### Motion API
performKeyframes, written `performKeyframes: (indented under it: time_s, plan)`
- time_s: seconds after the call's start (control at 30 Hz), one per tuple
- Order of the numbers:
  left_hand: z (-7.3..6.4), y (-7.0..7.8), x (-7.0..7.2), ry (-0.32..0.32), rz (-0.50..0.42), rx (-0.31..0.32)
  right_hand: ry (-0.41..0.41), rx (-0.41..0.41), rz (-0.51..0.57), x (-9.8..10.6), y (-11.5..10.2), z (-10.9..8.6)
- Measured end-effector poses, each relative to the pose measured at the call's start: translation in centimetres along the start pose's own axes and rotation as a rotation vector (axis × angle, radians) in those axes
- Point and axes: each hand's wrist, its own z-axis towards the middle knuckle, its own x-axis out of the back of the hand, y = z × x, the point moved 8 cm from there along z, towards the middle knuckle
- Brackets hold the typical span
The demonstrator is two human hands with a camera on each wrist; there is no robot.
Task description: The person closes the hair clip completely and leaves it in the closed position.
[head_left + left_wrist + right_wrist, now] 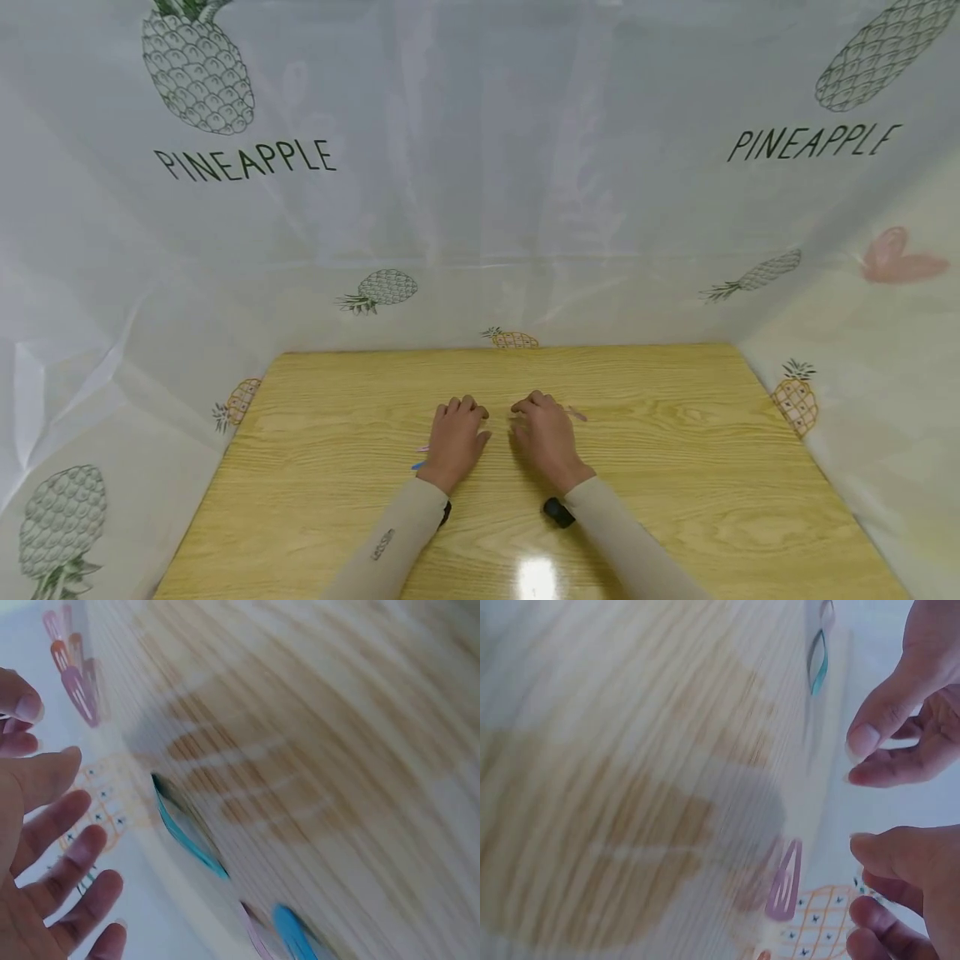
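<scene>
Both bare hands hover over the wooden table with relaxed, slightly bent fingers, holding nothing. The left hand (453, 440) is nearest to a blue snap hair clip (292, 930), a thin pink hair clip (253, 931) and a teal hair clip (178, 835). In the head view this hand covers most of that group. Close by the right hand (547, 437) lies a purple snap hair clip (786, 892). Behind it in the left wrist view are an orange hair clip (60, 655) and a pale pink one (51, 626). A gap separates the two hands.
The wood-grain table (675, 467) reaches back to a white pineapple-print sheet (480, 183), which also hangs at both sides. Each wrist carries a black strap-on device (558, 512). A light reflection shines near the front.
</scene>
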Motion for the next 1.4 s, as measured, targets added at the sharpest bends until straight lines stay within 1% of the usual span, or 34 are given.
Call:
performKeyframes:
  time_s: [0.13,0.3,0.47,0.67,0.77,0.9,1.03,1.23,1.4]
  plan:
    - [0.7,0.5,-0.5,-0.027,0.018,0.03,0.018,-0.041,-0.038,0.5,1.1,0.0]
    - [1.5,1.3,-1.1,-0.044,0.053,0.048,-0.006,-0.079,-0.031,0.5,2.2,-0.2]
    - [2.0,1.8,-1.4,-0.052,0.089,0.061,-0.017,-0.081,-0.033,0.3,2.7,-0.2]
    - [2.4,2.2,-1.8,-0.067,0.093,0.08,-0.043,-0.082,-0.05,0.1,2.6,-0.1]
    - [2.6,2.3,-2.0,-0.06,0.103,0.079,-0.057,-0.089,-0.065,0.0,2.5,0.0]
    - [2.9,2.6,-2.0,-0.025,0.111,0.073,-0.064,-0.086,-0.084,-0.1,2.4,0.2]
    - [3.1,2.9,-1.8,0.002,0.107,0.065,-0.085,-0.076,-0.104,-0.4,2.3,0.4]
    - [2.7,3.7,-1.8,-0.001,0.108,0.044,-0.137,-0.099,-0.143,-1.1,2.5,0.2]
    - [2.2,3.9,-1.8,-0.002,0.105,0.042,-0.137,-0.093,-0.134,-1.0,2.5,-0.1]
